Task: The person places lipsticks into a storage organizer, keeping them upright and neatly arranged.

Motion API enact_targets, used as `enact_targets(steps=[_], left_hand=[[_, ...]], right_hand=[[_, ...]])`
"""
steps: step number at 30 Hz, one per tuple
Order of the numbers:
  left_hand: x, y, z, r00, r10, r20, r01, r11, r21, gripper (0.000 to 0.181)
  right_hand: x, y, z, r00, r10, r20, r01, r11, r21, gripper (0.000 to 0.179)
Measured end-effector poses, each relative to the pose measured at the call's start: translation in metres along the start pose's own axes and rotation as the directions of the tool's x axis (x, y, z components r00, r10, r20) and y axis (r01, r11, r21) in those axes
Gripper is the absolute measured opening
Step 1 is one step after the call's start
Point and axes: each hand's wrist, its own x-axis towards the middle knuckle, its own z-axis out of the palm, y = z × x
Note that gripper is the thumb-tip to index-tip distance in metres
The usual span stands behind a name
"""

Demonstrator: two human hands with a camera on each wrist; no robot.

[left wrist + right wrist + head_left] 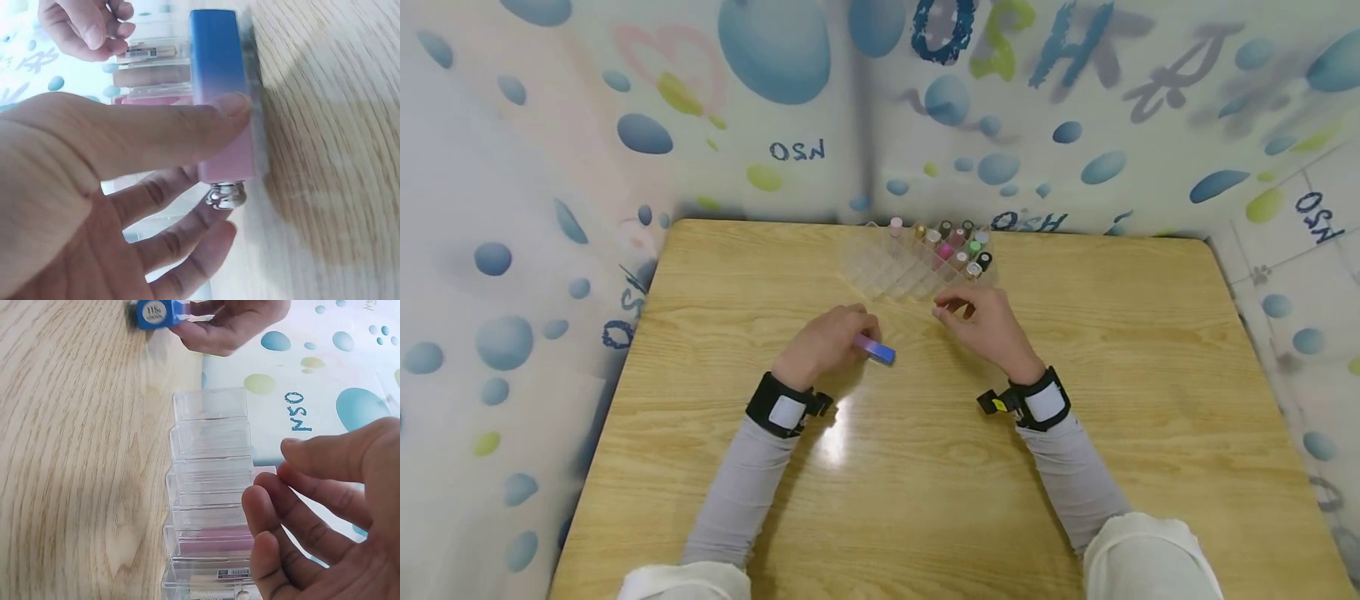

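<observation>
held thing: a slim square-sided tube, blue at one end fading to pink at the other, with a small silver metal base (224,94); probably a lipstick or similar cosmetic.
where it is: low over the wooden counter (925,467), in front of a clear plastic compartment organiser (209,487), apart from it.
left hand (823,342): grips the tube, thumb (187,128) laid across one flat face, fingers curled behind the opposite face.
right hand (988,321): fingers loosely curled, near the organiser's front edge; a small pale item seems pinched at the fingertips in the head view, but the wrist view shows nothing held, so cannot tell.
handling, judged: light, rigid, glossy plastic; likely slippery on the flat faces and prone to twist under a weak pinch.
where to hold, judged: mid-body, on two opposite flat sides, clear of the silver base.
organiser: stiff, thin-walled, light; far compartments hold small coloured-cap bottles (958,246).
</observation>
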Motion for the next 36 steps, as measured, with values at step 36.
enact_targets(steps=[36], left_hand=[[0.007,0.01,-0.01,0.972,0.047,-0.228,-0.114,0.95,-0.289,0.018]], right_hand=[[-0.002,-0.004,0.012,0.987,-0.054,0.15,0.04,0.995,0.09,0.02]])
